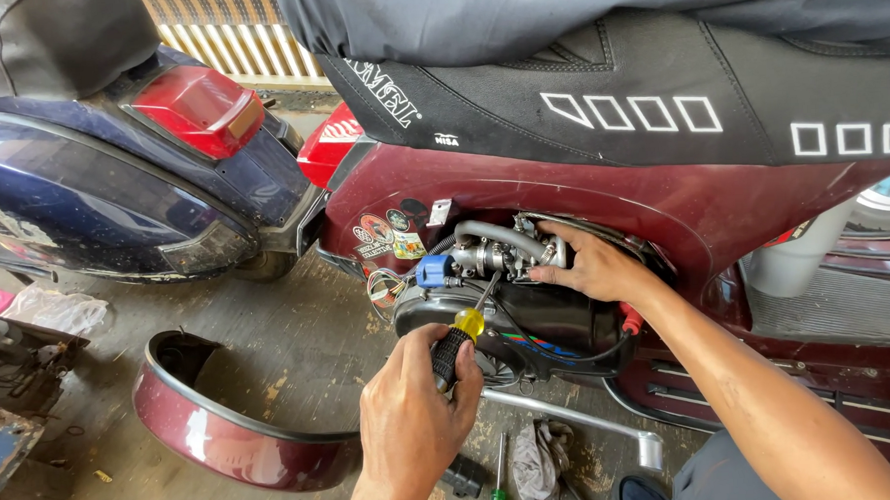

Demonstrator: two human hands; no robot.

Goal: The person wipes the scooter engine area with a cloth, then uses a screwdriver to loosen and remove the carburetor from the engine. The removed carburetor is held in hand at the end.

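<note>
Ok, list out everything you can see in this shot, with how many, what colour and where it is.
Scooter: one, maroon, side panel off, right and centre.
Seat: one, black with white squares, top right.
Engine: one, black and metal, in the open side bay.
Blue cap: one, blue, left of the engine.
Second scooter: one, dark blue, red tail light, upper left.
Side panel: one, maroon, on the floor lower left.
Kick lever: one, silver, below the engine.
Rag: one, grey, on the floor at bottom centre.
Small screwdriver: one, green handle, on the floor beside the rag.
Screwdriver: one, black and yellow handle, in the left hand, tip toward the engine.
Left hand: one, gripping the screwdriver.
Right hand: one, resting on the engine top.
</note>
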